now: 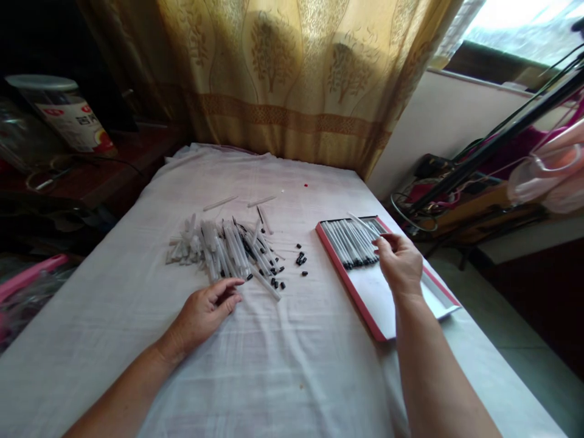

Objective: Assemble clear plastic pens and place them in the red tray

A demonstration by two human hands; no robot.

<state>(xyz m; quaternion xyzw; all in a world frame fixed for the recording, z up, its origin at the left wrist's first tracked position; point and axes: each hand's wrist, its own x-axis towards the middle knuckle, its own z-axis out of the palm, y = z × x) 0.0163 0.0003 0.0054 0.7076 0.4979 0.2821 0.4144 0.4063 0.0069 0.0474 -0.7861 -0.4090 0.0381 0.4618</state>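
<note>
The step in hand looks to be adding one more clear tube to the row in the shallow pink-edged tray. The right hand (399,261) has its grip closed on a slim tube (363,224), pinched between thumb and fingers, held slantwise over the far right part of the tray (348,285). Beneath it, a row of tubes (349,242) lies side by side in the far half, their dark ends toward the person; the near half shows bare white. The left hand (207,313) rests on the white cloth (283,383) with its grip loosely open, nothing visible in it, just beside the near edge of a loose heap of tubes (232,249). Small black caps (305,274) lie scattered between heap and tray. The next move seems to call for turning the held tube parallel with the row, lowering it against the last one, then releasing without nudging its neighbours.
</note>
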